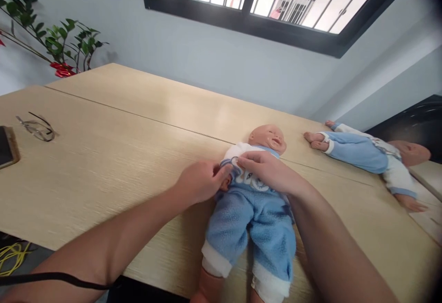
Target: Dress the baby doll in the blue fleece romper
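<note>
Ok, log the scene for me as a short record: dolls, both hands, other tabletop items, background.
Near doll: baby doll in blue trousers, on its back, feet toward the camera
Left hand: fingers at the doll's blue-edged sleeve, beside its small hand; grip unclear
Right hand: fingertips at the doll's upper chest
Far doll: second baby doll, lying at the right, feet toward the near one
Table left side: eyeglasses; phone, partly out of frame
Background: barred window; leafy plant
</note>
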